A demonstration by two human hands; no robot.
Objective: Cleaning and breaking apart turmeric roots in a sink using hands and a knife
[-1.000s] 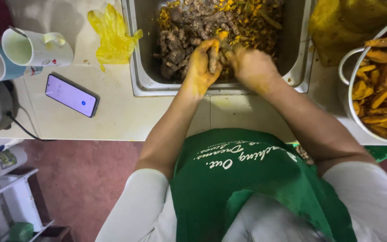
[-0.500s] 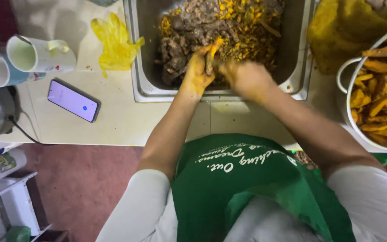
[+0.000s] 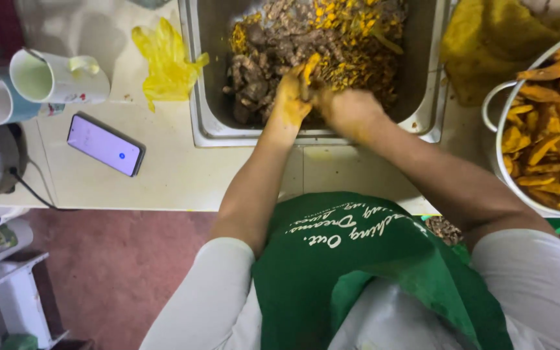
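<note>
Landmark: rectangular steel sink tray (image 3: 210, 123). Over its near rim, the yellow-stained left hand (image 3: 290, 100) pinches one small orange-fleshed root piece (image 3: 310, 67); the right hand (image 3: 351, 111) is curled beside it (grip blurred, cannot tell). Judgement: peel over the tray, short strokes. Left of tray: two mugs (image 3: 59, 76), one phone (image 3: 105, 144), one crumpled yellow glove (image 3: 166, 63).

A pale, cream-coloured surface (image 3: 183, 175) runs across the view, lit evenly from above, with a thin seam (image 3: 303, 170) dividing it near the middle. Below its front edge lies a dull reddish floor (image 3: 124, 272). At the lower left stands a white shelf rack (image 3: 14, 285) with bottles lying on it. A dark cable (image 3: 34, 192) trails over the left end of the surface.
</note>
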